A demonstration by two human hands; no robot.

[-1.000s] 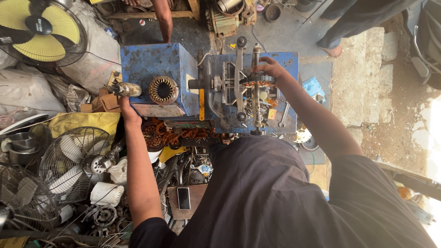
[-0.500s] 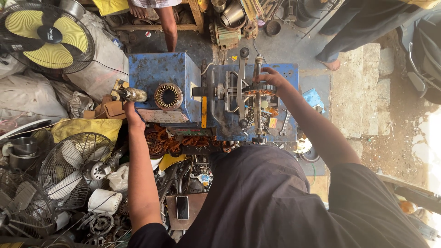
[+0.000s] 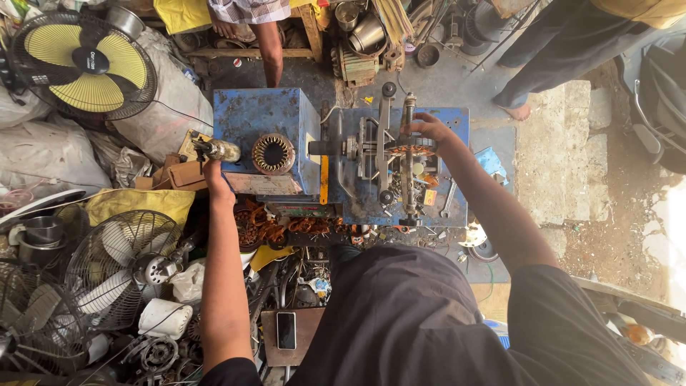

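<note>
**Two hands at a blue coil-winding machine in a crowded repair shop**

Seen from above, a person in a dark shirt leans over a blue metal winding machine (image 3: 343, 154) set on the ground. The right hand (image 3: 426, 129) rests at the machine's far right corner, fingers curled over the top end of a slim steel winding frame (image 3: 407, 161) wrapped with copper wire. The frame's long axis runs from the far edge towards the near edge, so most of it lies on the near side of those fingers.

The left hand (image 3: 214, 171) sits at the machine's left edge, against a small silvery crank handle (image 3: 216, 150). Whether its fingers close round the handle or only touch it cannot be told. Just right of this hand, on the blue box top, lies a round copper-toothed stator core (image 3: 272, 153), nearer the left hand than the right.

Copper wire coils (image 3: 286, 229) are heaped along the near edge. A yellow-bladed fan (image 3: 86, 64), bare wire fan cages (image 3: 118, 264) and a dark phone (image 3: 286, 330) crowd the floor. Another person's bare leg (image 3: 270, 50) stands beyond the far edge.
</note>
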